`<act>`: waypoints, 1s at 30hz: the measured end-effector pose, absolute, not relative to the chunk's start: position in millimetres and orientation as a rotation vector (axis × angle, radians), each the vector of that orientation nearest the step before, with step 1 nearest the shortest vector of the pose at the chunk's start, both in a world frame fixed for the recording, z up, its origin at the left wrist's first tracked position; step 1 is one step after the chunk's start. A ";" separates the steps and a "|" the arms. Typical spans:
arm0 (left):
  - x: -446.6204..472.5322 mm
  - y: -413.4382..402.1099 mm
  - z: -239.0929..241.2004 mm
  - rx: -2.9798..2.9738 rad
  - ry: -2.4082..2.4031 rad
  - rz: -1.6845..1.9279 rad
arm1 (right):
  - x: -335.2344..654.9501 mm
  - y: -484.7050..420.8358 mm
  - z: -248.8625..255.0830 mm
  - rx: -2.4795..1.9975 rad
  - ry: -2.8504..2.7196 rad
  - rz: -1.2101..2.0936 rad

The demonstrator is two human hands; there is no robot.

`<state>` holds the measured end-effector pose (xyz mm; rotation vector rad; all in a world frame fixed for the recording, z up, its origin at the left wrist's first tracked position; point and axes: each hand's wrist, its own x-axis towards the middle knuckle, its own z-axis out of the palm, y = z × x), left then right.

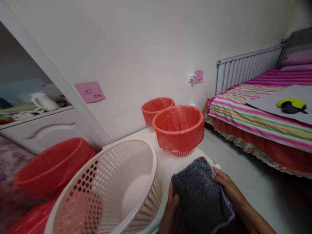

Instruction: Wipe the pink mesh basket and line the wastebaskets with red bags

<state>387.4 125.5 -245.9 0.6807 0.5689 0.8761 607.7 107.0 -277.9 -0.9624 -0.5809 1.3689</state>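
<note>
You hold a dark grey, fuzzy fabric piece w/ a pale lilac edge point(198, 191) in both hands, just R of a big pale-pink oval plastic basket w/ perforated walls point(124, 154), at the nr. side of a white table point(168, 164); can't tell if the fabric touches the tabletop. Your L hand point(171, 208) has its thumb over the fabric's L side, other fingers mostly hidden behind; your R hand point(226, 185) pinches the lilac edge at upper R btwn thumb & fingers. Beyond the fabric, a red round plastic basket point(180, 139) w/ a perforated base stands on the table, a 2nd red plastic basket point(147, 116) close behind it, nr. the wall. Far L, a red oval plastic tub point(46, 178) sits beside the pale-pink one. On the wall: a pink paper note w/ handwriting point(90, 92), plus a smaller pink note point(199, 76) next to a white plug point(191, 77). At R, a bed w/ a striped multicolour sheet point(243, 110) carries a flat grey board point(268, 100), w/ a yellow-and-black item point(292, 104) on top. A white pitcher point(45, 100) stands on the shelf, upper L.
</note>
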 end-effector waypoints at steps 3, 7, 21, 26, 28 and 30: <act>381.5 125.6 -245.5 0.723 0.578 0.852 | 608.1 101.4 -269.8 -0.970 -0.568 1.407; 377.8 132.3 -265.3 0.895 0.650 0.773 | 613.3 94.6 -265.6 -1.101 -0.762 1.386; 395.3 122.2 -298.4 0.617 0.601 0.884 | 618.4 89.6 -278.6 -1.195 -0.848 1.273; 396.5 118.7 -295.9 0.482 0.622 0.795 | 617.2 92.1 -284.3 -1.263 -0.785 1.241; 395.6 115.6 -297.9 0.473 0.580 0.757 | 618.5 92.6 -285.0 -1.307 -0.841 1.182; 395.6 113.0 -302.7 0.482 0.590 0.772 | 619.9 93.7 -286.7 -1.351 -0.910 1.126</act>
